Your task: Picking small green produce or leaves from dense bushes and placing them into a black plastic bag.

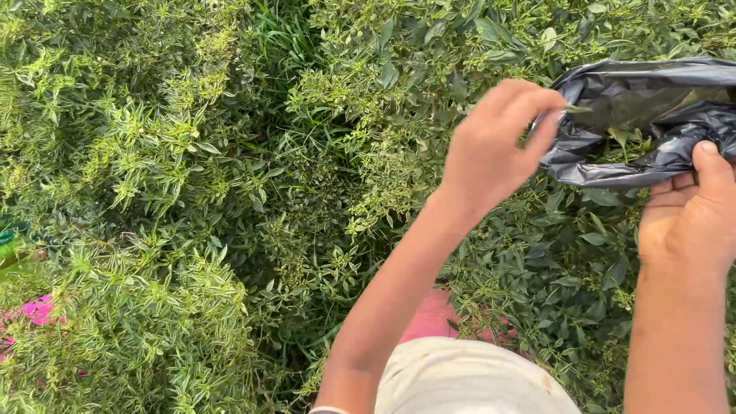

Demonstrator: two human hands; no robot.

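You are outdoors, looking straight down into dense green bushes [192, 192] with narrow pale-tipped leaves that fill nearly the whole view; there is no bare ground showing, only a strip of longer grass blades [280, 38] at the top and patches of pink cloth [38, 310] low on the left and between your arms. A pale garment [468, 379] shows at the bottom edge. The black plastic bag [652, 115] hangs at the upper right, its mouth open toward you with a few green leaves or pods lying inside. Your right hand [686, 218] grips the bag's lower rim, thumb [713, 165] pressed on top of the plastic and fingers curled beneath. Your left hand [494, 146] is at the bag's left edge, fingertips [548, 115] pinched together and touching the rim; it is too blurred to tell whether they hold anything.
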